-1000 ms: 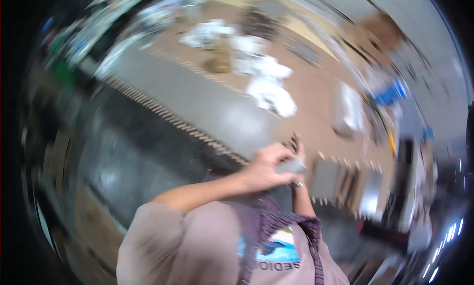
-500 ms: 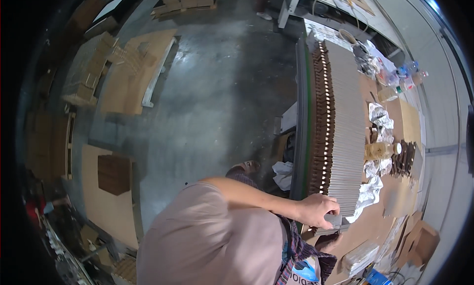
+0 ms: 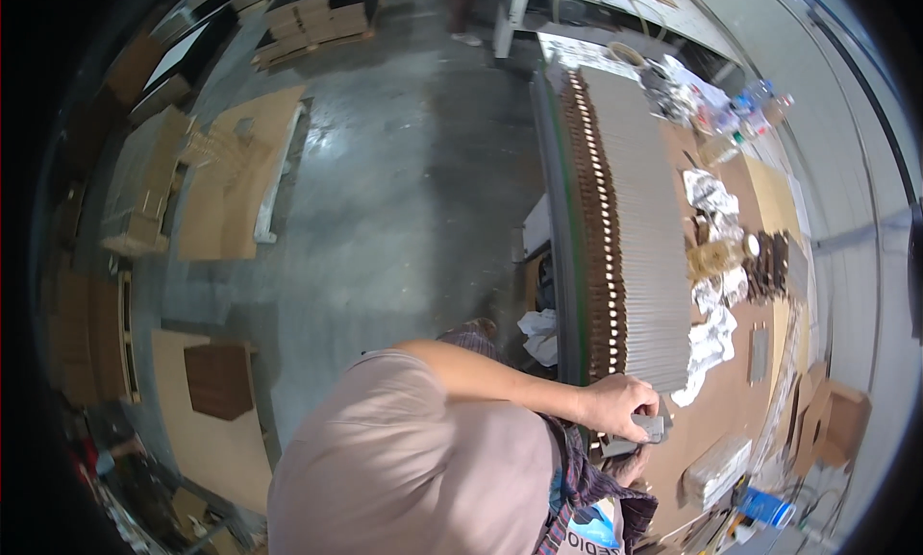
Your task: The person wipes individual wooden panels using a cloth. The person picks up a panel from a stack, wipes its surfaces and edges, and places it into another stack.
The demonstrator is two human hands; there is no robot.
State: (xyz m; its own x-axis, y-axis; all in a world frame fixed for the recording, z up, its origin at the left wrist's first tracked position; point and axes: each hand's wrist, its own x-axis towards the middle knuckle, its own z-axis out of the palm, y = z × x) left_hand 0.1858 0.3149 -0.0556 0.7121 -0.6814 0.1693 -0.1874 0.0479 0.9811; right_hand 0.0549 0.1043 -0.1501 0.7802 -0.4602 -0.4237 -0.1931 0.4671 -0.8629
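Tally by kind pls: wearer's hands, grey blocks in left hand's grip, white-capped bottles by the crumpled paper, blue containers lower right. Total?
Hands: 2 (left hand, right hand, partly hidden)
Grey block: 1
White-capped bottle: 1
Blue container: 1
Total: 5

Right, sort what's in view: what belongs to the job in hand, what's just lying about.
Likely the job's: small grey block in the left hand; row of grey strips.

Likely just lying about: bottle of yellow liquid; crumpled white paper; open cardboard box.
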